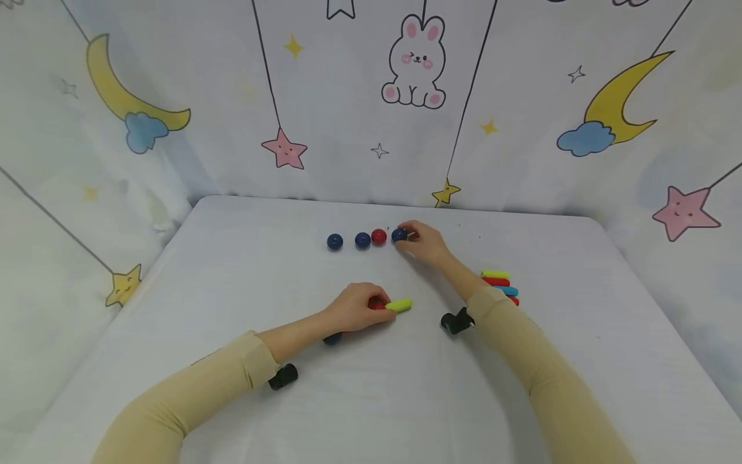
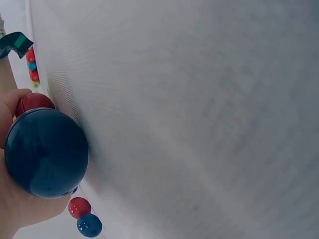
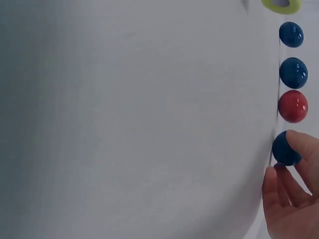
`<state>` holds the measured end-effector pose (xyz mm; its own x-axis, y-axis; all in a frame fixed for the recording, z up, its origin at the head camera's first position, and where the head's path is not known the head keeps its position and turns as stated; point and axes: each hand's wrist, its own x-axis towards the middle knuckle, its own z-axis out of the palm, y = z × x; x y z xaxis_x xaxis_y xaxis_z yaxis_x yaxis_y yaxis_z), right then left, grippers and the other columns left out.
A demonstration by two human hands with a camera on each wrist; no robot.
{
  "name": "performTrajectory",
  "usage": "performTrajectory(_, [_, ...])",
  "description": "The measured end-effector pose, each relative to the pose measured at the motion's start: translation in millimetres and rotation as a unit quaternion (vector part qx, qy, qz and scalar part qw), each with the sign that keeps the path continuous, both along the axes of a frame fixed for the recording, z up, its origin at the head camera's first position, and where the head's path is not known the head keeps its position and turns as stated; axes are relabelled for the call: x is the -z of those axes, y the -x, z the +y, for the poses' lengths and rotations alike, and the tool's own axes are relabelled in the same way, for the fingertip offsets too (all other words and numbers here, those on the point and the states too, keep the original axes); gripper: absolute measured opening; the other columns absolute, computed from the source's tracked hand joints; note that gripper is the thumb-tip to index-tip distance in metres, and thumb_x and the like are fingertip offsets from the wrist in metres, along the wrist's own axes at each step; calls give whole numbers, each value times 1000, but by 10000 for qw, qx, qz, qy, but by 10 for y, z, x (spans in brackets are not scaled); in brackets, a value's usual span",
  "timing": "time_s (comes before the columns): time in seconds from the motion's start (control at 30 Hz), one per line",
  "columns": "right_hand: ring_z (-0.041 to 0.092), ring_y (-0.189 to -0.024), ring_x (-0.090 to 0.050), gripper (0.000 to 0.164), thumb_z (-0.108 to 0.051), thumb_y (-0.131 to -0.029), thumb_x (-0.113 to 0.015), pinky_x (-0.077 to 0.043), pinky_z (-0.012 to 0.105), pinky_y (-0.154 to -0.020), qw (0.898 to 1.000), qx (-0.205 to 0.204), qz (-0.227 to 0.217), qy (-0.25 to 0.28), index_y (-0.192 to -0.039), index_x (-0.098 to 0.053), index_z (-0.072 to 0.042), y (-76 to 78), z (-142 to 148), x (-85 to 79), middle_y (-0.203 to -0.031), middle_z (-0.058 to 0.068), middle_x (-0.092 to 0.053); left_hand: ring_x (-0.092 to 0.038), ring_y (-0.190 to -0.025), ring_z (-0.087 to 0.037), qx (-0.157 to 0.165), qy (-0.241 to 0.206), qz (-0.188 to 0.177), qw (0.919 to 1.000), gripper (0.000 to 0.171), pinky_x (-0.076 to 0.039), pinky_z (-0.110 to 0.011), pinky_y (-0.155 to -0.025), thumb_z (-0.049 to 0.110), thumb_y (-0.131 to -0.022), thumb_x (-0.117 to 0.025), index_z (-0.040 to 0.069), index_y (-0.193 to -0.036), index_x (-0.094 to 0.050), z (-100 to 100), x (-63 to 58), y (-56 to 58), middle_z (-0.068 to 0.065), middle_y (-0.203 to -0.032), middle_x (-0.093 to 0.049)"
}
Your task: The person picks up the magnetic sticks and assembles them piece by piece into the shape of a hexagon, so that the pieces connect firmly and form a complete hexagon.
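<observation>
My right hand [image 1: 426, 243] pinches a blue ball [image 1: 399, 235] between thumb and fingers, at the right end of a row on the white table. Beside that ball sit a red ball [image 1: 379, 237] and two other blue balls, one of them [image 3: 293, 72] plain in the right wrist view. Nearer the front, my left hand [image 1: 355, 307] curls its fingers round a second red ball [image 2: 35, 102]. A yellow-green stick [image 1: 400, 305] lies right at its fingertips. Under the left wrist is another blue ball [image 1: 332, 339], large and close in the left wrist view.
A stack of yellow-green, red and blue sticks [image 1: 496, 282] lies to the right, partly hidden by the right forearm. Black wrist cameras, left [image 1: 283, 376] and right [image 1: 456, 321], stick out below the sleeves. A patterned cloth [image 1: 359, 84] hangs behind the table [image 1: 232, 258].
</observation>
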<state>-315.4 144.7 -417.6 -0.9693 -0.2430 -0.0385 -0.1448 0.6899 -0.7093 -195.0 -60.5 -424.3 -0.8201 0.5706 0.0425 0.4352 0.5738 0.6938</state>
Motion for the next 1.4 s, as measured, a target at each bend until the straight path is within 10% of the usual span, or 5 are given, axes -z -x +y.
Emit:
performTrajectory(0.63, [21,-101,-55,42,-25,-90,-72,-49,34,-89,9860,-1549,-527,323,-127,-59,-12,-941,563,27,-108,2,-61,-52,-76,-11,-256,-60,-216,9994,20,-44,-24,-68,27,-88,-71,12,-101,-71,-46,-8,10,5,-84,-61])
performTrajectory(1.4, [24,-98,-55,40,-16,-90,-71,-49,28,-85,9804,-1588,-781,865,-126,-59,-5,-1057,554,10,-107,7,-62,-53,-71,-9,37,37,-289,9996,30,-44,-22,-66,32,-89,-71,10,-109,-69,137,-75,99,5,-80,-60])
